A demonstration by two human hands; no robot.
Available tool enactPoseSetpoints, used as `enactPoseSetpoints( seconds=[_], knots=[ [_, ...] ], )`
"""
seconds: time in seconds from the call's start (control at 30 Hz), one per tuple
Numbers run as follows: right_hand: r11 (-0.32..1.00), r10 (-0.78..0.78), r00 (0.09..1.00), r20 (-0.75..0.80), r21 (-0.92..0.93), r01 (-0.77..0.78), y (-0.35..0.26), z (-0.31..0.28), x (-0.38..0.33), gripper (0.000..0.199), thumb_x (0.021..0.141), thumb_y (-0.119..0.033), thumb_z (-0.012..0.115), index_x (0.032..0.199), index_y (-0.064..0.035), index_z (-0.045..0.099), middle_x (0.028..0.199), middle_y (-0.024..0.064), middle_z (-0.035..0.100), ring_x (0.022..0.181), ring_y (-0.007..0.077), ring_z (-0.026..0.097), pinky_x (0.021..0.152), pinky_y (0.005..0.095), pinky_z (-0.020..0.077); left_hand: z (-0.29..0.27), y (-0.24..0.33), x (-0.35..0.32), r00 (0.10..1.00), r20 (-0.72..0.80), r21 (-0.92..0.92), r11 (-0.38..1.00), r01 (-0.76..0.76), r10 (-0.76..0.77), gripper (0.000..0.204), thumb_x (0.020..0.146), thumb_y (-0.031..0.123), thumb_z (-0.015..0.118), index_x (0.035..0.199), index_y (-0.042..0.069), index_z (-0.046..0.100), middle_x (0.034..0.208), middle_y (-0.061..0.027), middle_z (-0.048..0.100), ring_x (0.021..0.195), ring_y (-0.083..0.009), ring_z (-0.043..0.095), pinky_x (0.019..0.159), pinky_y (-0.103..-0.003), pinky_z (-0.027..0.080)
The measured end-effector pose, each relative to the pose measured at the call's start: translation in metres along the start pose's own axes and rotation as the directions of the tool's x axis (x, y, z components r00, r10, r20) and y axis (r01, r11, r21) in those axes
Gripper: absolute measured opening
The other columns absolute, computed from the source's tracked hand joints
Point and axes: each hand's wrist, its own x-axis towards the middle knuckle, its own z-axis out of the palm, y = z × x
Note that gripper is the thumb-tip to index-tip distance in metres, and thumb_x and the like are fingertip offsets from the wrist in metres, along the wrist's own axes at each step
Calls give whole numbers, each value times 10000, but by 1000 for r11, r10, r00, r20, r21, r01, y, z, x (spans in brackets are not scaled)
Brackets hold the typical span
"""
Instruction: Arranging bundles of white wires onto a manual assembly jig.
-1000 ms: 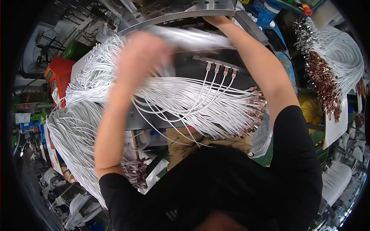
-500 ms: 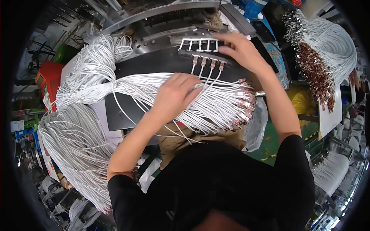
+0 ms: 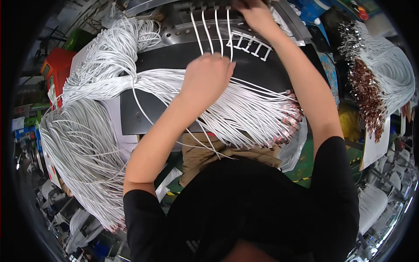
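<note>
My left hand (image 3: 208, 76) is closed around several white cables (image 3: 220, 37), which run up from its fingers to a metal fixture at the top edge of the view. Below that hand a thick bundle of white cables (image 3: 248, 105) lies across the black board (image 3: 161, 56), its copper-coloured connector ends (image 3: 291, 118) at the right. My right hand (image 3: 255, 17) reaches to the right end of the fixture; its fingers are dark and blurred. On the board between the hands rests a white ladder-shaped plastic piece (image 3: 249, 45).
Coiled white cables (image 3: 118, 48) and a hanging grey-white bundle (image 3: 83, 157) occupy the left, near a red box (image 3: 56, 67). Another cable bundle (image 3: 388, 72) with brown ends stands at the right. A curved metal plate (image 3: 181, 32) borders the board's far side.
The connector ends of the several cables have gone from the board up to the fixture. Both hands have moved farther away. The white plastic piece now lies loose on the board.
</note>
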Motion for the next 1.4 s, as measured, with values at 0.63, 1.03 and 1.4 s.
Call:
enactPoseSetpoints(
  seconds=[0.63,1.03,1.4],
  knots=[
    [849,-180,909,375,-408,336,-80,-8,-1,470,966,-346,522,1286,-6,573,1283,224,589,1196,360,555,1046,468,387,15,-113,104,894,169,214,901,377,-414,501,858,189,575,1348,92,554,1365,-192,562,1240,-335,549,1057,-399,422],
    [743,-52,959,277,-631,223,-77,-2,-2,473,909,-351,596,1238,-12,629,1242,207,628,1235,329,548,1076,463,387,38,-115,105,875,-484,98,995,34,18,479,898,245,510,1351,96,553,1382,-144,564,1339,-297,468,1107,-480,337],
    [957,196,980,-31,-212,-198,-81,-191,-110,265,1004,-195,565,1140,-6,691,1017,73,713,891,144,658,781,265,516,-43,-17,-93,687,-612,-331,916,227,-391,169,965,63,552,1058,-27,660,926,-120,656,812,-192,621,748,-289,500]
  ],
)
